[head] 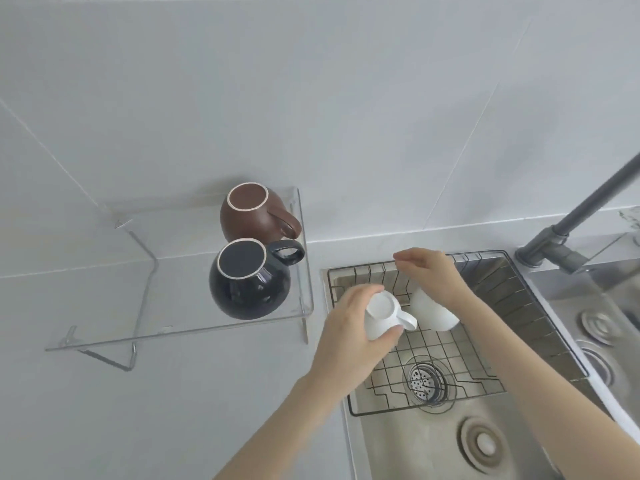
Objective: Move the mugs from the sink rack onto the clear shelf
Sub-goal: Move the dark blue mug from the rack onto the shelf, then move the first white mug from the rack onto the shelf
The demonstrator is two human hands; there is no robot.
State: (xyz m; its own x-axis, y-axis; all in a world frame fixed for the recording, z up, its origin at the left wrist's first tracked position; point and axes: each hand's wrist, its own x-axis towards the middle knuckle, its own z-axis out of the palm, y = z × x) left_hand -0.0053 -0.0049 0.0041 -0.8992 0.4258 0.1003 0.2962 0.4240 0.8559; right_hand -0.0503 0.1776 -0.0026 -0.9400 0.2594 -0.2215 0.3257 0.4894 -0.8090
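Note:
My left hand (349, 330) grips a small white mug (381, 315) upside down, just above the left edge of the wire sink rack (450, 362). A second white mug (434, 311) lies upside down in the rack under my right hand (429, 271), whose fingers are apart above it; whether they touch it I cannot tell. On the clear shelf (173, 306) to the left, a brown mug (252, 211) and a dark blue mug (247, 277) stand upside down at its right end, handles pointing right.
The rack sits across a steel sink (450, 445) with a drain strainer (426, 381). A grey faucet (568, 233) rises at the right beside a second basin (599, 327). White counter and tiled wall surround the shelf, whose left part is bare.

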